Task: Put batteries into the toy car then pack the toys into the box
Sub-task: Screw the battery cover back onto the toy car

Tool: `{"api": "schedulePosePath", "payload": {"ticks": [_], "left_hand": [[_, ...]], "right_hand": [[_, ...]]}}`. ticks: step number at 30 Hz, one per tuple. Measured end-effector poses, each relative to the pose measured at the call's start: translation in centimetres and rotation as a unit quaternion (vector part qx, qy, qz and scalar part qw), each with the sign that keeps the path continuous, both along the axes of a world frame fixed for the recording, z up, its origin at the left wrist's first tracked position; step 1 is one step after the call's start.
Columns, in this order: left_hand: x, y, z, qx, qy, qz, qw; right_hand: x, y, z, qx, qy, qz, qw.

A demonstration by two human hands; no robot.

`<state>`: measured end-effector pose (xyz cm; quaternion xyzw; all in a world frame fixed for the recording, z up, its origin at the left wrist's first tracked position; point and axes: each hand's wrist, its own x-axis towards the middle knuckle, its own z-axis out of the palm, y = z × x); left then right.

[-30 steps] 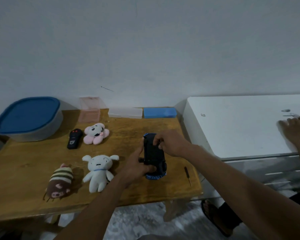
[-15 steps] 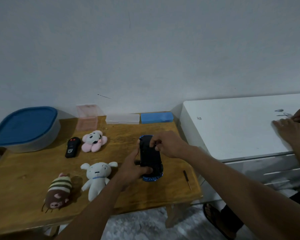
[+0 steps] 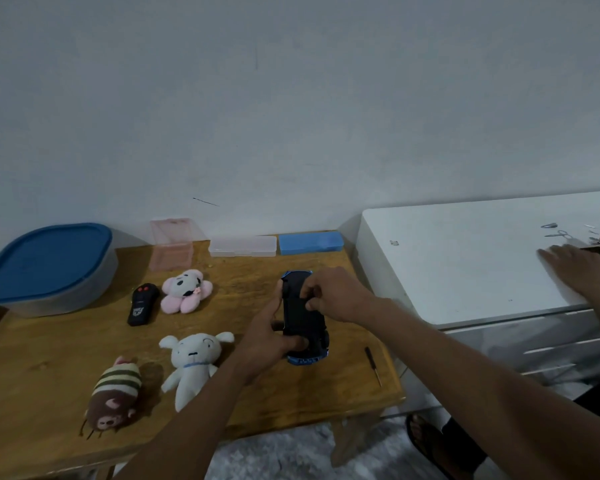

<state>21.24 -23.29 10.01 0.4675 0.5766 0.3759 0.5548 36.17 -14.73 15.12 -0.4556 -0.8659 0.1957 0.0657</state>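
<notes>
The blue toy car (image 3: pixel 303 320) is upside down above the wooden table (image 3: pixel 42 362), black underside facing me. My left hand (image 3: pixel 267 344) grips its near end from the left. My right hand (image 3: pixel 329 292) rests on the far part of the underside, fingers pinched against it; what they press is hidden. A black remote (image 3: pixel 142 304), a pink plush (image 3: pixel 185 290), a white plush dog (image 3: pixel 194 363) and a striped brown plush (image 3: pixel 115 398) lie on the table. The grey box with a blue lid (image 3: pixel 45 268) stands at the far left.
A small screwdriver (image 3: pixel 373 365) lies near the table's right edge. Pink (image 3: pixel 171 244), clear (image 3: pixel 242 246) and blue (image 3: pixel 310 242) plastic cases line the wall. Another person's hands (image 3: pixel 579 265) work on the white cabinet (image 3: pixel 465 265) at right; a sandalled foot (image 3: pixel 430 441) is below.
The camera view shifted slightly. My hands stay on the overturned car, with the right fingers moving a little over its underside. The other person's hand shifted on the cabinet.
</notes>
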Motion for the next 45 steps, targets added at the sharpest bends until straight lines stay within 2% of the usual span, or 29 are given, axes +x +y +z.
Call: {"api": "schedulePosePath", "payload": {"ticks": [12,17,24,35,45], "left_hand": [[0.2,-0.3,0.2,0.003,0.001,0.009,1.000],[0.2,-0.3,0.1,0.006,0.002,0.013,1.000],[0.3,-0.5,0.2,0.012,0.002,0.016,1.000],[0.6,-1.1,0.1,0.010,-0.016,0.025,1.000],[1.1,-1.5,-0.2,-0.005,-0.049,0.023,0.999]], "right_hand": [[-0.4,-0.6,-0.3,0.042,-0.028,-0.002,0.999],[-0.4,-1.0,-0.6,0.056,-0.010,-0.014,0.998],[-0.4,-1.2,-0.8,0.045,0.000,-0.048,0.998],[-0.1,-2.0,-0.9,0.041,-0.011,-0.040,0.998],[0.5,-2.7,-1.4,0.019,0.016,-0.051,0.998]]}}
